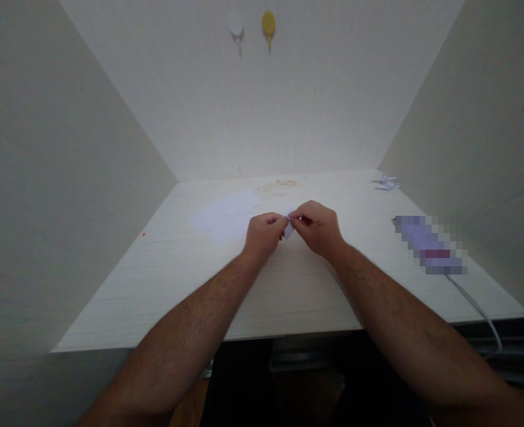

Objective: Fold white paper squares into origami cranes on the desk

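Between my two hands, over the middle of the table, is a small folded piece of white paper (289,230). My left hand (265,233) pinches its left side with thumb and fingers. From the right, my right hand (317,224) grips its upper edge between thumb and forefinger. The fingertips of both hands nearly meet, and they cover part of the paper. Flat white paper sheets (224,216) lie on the table just beyond and to the left of my left hand.
A folded paper figure (386,183) lies at the back right corner. Nearer on the right is a blurred-out, phone-like device (428,243) with a white cable (475,305) running over the front edge. Walls enclose the white table (164,290); two hooks (268,24) hang on the back wall.
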The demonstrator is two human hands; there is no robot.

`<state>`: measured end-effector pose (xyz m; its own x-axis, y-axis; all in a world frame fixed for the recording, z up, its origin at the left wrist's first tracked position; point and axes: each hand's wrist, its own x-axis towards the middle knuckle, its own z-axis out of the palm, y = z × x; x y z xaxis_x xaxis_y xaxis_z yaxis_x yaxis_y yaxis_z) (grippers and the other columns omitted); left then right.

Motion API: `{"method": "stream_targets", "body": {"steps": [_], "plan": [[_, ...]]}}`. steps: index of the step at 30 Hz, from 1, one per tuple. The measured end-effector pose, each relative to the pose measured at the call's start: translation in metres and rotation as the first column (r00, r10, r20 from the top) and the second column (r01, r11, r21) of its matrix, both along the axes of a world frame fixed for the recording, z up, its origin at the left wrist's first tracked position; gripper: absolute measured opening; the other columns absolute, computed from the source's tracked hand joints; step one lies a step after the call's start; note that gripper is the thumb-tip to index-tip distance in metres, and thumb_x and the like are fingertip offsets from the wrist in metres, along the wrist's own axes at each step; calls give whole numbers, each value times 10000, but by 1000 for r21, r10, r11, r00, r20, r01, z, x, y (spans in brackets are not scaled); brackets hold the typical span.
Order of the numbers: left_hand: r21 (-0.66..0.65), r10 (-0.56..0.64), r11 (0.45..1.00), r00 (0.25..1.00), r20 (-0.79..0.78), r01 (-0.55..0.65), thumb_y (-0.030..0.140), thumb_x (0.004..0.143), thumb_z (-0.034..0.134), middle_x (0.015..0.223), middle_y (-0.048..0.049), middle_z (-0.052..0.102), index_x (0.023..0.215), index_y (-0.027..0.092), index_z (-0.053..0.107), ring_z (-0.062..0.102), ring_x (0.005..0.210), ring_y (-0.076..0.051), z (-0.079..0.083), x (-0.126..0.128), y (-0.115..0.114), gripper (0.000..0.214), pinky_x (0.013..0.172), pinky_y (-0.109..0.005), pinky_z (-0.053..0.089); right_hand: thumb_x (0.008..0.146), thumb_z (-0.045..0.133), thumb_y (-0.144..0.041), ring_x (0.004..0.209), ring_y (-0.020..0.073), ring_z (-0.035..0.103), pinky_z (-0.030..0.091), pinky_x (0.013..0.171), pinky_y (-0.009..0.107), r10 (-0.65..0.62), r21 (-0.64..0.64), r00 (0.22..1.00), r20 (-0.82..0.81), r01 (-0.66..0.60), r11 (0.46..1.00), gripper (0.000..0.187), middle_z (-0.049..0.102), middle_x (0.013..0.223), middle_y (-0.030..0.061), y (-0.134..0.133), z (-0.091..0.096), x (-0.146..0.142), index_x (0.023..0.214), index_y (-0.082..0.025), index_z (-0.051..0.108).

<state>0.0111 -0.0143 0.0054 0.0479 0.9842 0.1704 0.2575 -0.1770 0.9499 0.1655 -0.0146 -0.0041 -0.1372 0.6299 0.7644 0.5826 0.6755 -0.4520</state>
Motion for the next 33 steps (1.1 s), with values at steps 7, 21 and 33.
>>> {"method": "stream_targets", "body": {"steps": [7,21,33], "plan": [[-28,-62,997,981,185,68,273,734,614,508,15,529,535,162,588,465,514,-90,-10,2,4,229,523,-229,354,890,552,-161,830,161,633,506,760,302,54,69,997,64,-58,996,152,700,860,57,-1,-1,3,855,-190,697],[-160,-75,970,857,510,180,299,672,701,564,9,512,573,143,577,468,525,-90,-2,4,2,223,513,-238,378,870,544,-113,895,173,655,556,821,334,141,142,988,68,-149,979,200,715,943,78,3,-5,5,923,-195,718],[-42,-14,999,936,351,31,313,725,676,501,30,512,696,148,641,418,446,-74,-3,-2,12,172,428,-213,299,784,632,-346,485,99,514,449,400,223,-134,-505,763,-632,-276,818,185,602,627,-3,-1,6,-4,739,-168,645]]}}
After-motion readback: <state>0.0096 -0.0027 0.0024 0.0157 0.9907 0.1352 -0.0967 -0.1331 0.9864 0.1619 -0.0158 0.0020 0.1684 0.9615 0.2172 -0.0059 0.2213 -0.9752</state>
